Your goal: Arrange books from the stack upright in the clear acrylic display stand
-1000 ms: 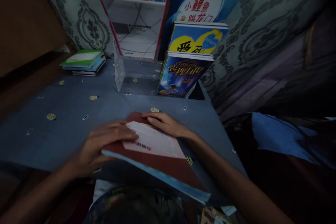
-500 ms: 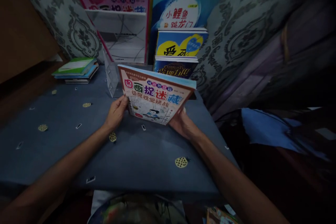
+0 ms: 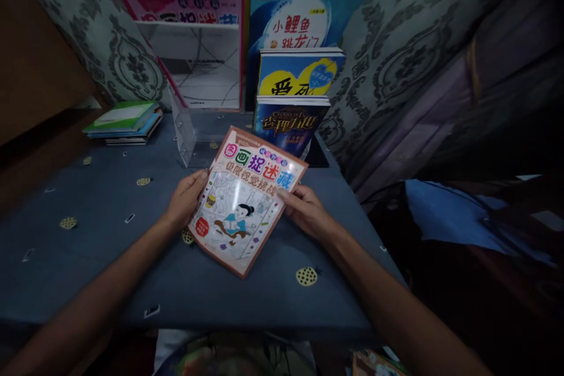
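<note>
A children's picture book (image 3: 247,205) with a brown border and colourful Chinese title is held cover up over the table, turned at a slant. My left hand (image 3: 187,198) grips its left edge, thumb on the cover. On the opposite edge, my right hand (image 3: 306,210) pinches the book, thumb on the cover and fingers hidden beneath. Just behind stands a clear display rack (image 3: 187,138). A dark blue book (image 3: 286,120) is at its front right, with a blue and yellow book (image 3: 302,73) and a large teal book (image 3: 335,6) behind it.
A pink-edged book (image 3: 178,3) and a white-grey book (image 3: 200,64) fill the rack's left side. Several thin books lie stacked (image 3: 126,120) at the table's back left. The dark blue tablecloth (image 3: 97,258) carries pineapple prints. Patterned curtain (image 3: 388,70) hangs behind; blue cloth (image 3: 449,217) lies at right.
The picture book has tipped back and come nearer to me, so its whole cover shows. Its top edge no longer hides the dark blue book. Both hands still hold it.
</note>
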Motion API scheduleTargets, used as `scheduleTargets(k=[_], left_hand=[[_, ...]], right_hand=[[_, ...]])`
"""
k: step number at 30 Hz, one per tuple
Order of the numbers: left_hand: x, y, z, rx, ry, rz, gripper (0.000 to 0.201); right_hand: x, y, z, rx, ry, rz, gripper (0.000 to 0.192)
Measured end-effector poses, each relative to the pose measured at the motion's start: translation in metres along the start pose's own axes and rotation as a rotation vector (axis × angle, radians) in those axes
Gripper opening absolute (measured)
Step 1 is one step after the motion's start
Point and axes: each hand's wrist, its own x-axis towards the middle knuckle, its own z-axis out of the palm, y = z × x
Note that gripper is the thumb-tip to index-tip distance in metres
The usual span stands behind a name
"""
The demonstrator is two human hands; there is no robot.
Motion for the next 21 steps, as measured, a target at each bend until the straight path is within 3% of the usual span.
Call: scheduleTargets(k=[7,9,14,21], left_hand=[[0.011,0.0,-0.027,0.226,-0.077,-0.19,0.054],[0.013,0.0,-0.031,0.376,-0.091,-0.138,0.051],[0.012,0.001,-0.037,0.906,-0.083,0.141,0.037],[0.007,-0.002,-0.036,1.45,-0.061,0.284,0.031]], right_hand=[[0.01,0.007,-0.007,0.042,0.101,0.061,0.04],[0.014,0.013,-0.012,-0.011,0.135,0.066,0.043],[0.019,0.032,-0.025,-0.248,0.183,0.025,0.04],[0.012,0.027,-0.024,-0.959,0.182,-0.109,0.019]])
